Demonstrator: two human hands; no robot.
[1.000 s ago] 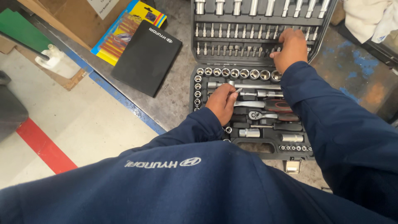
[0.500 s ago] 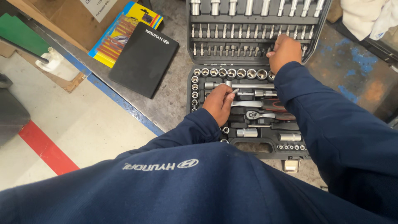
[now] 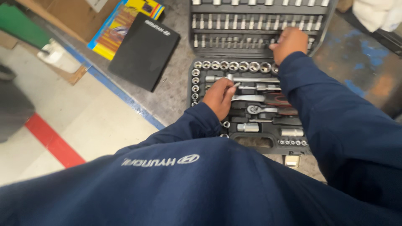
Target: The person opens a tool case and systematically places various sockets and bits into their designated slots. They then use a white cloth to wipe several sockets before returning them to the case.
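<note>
A grey, scuffed metal workbench (image 3: 176,90) with a blue-painted edge filled the upper part of the view, and below it ran a pale floor with a red stripe (image 3: 52,142). The person's dark blue sleeves and jacket covered most of the lower frame.

The largest thing on the bench was an open socket set case (image 3: 259,62), its lid standing back with rows of bits and long sockets, and its lower tray holding a row of round sockets, an extension bar and a ratchet handle (image 3: 261,109). To its left lay a flat black foam pad (image 3: 144,52), and beyond that a yellow and blue booklet (image 3: 121,27) beside brown cardboard and a green sheet.

The left hand (image 3: 220,98) lay on the left side of the lower tray, its fingers curled and its fingertips touching a shiny metal piece just under the extension bar; I could not tell whether it truly pinched it. The right hand (image 3: 289,42) was closed into a loose fist at the row of bits where lid meets tray, the fingers tucked under so that what they gripped was hidden.

Against half a second before, both hands kept nearly the same places on the case; the whole scene sat slightly lower and further right in view.
</note>
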